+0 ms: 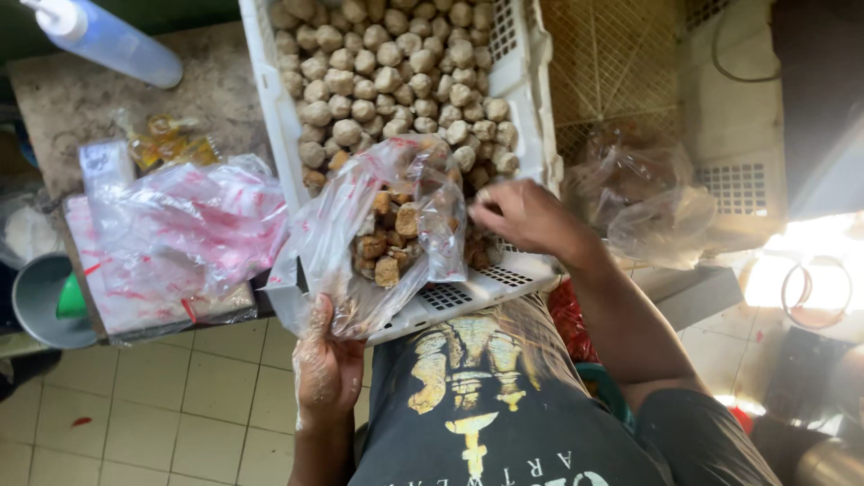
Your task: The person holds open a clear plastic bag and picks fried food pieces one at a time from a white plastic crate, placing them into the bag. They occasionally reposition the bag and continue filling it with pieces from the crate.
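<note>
My left hand (326, 360), covered by thin clear plastic, grips the lower edge of a clear plastic bag (364, 220) that holds several brown food cubes. The bag's mouth lies open over the near end of a white perforated crate (526, 81) filled with several pale round balls (387, 72). My right hand (522, 216) reaches into the crate's near right corner, fingers bent and pinched at the food beside the bag's mouth. Whether it holds a piece cannot be seen.
A stack of red-printed clear bags (180, 234) lies on the stone counter to the left, with small yellow sachets (166, 144) and a blue squeeze bottle (108, 36) behind. A grey bowl (45, 301) sits far left. Crumpled plastic bags (648, 198) rest on a crate to the right. Tiled floor lies below.
</note>
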The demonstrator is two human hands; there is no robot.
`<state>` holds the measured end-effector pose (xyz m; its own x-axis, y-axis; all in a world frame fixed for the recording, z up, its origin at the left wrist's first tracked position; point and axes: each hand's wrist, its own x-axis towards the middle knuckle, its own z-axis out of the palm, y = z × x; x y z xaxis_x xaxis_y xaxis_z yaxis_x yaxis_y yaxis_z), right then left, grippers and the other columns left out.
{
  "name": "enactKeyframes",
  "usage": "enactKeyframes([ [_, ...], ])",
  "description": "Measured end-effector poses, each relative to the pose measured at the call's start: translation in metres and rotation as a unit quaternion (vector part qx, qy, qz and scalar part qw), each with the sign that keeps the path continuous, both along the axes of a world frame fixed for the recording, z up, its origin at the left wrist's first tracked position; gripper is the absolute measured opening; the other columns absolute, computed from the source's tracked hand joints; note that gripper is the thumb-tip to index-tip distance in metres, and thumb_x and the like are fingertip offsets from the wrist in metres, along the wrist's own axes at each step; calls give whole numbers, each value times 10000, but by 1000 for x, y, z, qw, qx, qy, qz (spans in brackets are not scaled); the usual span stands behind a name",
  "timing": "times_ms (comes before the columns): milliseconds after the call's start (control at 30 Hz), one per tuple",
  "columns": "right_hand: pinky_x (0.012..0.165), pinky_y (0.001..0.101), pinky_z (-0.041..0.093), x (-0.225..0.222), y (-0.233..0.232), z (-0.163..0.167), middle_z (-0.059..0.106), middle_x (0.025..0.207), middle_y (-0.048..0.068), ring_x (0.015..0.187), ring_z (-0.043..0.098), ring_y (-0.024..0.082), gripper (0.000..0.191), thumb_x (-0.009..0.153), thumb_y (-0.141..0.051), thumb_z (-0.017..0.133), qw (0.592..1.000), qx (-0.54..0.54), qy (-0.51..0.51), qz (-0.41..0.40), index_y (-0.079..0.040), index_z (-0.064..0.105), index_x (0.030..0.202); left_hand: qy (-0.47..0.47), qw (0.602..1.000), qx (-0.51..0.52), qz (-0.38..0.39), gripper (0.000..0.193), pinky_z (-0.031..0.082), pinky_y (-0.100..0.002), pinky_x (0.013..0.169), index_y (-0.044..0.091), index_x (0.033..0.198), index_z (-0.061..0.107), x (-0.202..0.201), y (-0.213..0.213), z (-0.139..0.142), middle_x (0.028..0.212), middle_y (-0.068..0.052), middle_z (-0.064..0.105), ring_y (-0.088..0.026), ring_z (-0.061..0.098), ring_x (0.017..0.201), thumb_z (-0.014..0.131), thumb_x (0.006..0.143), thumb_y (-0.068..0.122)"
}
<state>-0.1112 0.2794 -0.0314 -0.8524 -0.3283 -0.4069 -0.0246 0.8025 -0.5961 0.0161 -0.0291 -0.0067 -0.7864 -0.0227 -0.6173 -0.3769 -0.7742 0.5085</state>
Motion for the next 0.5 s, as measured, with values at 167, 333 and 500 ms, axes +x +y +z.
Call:
enactKeyframes([
  [167,819,433,555,29,-4,-95,762,1004,156,827,743,311,358,864,-305,718,981,-59,-149,111,-78,712,1140,4,1000,2,-7,461,516,-419,1051,-4,1450,517,0,6,-2,1383,-126,637,-226,639,1224,534,1050,227],
  [333,777,458,567,37,-6,-134,751,945,206,805,714,362,351,793,-277,775,989,-41,-69,126,-53,762,1062,11,999,-26,-24,469,515,-431,1036,-1,1453,508,-5,10,8,1388,-120,633,-230,632,1230,527,1042,225],
  [500,770,450,579,43,-7,-140,737,885,225,812,718,363,285,827,-242,785,991,12,-99,92,11,747,951,12,999,-15,-34,475,513,-439,1011,-17,1466,508,-8,13,8,1403,-140,620,-251,613,1232,525,1060,230],
])
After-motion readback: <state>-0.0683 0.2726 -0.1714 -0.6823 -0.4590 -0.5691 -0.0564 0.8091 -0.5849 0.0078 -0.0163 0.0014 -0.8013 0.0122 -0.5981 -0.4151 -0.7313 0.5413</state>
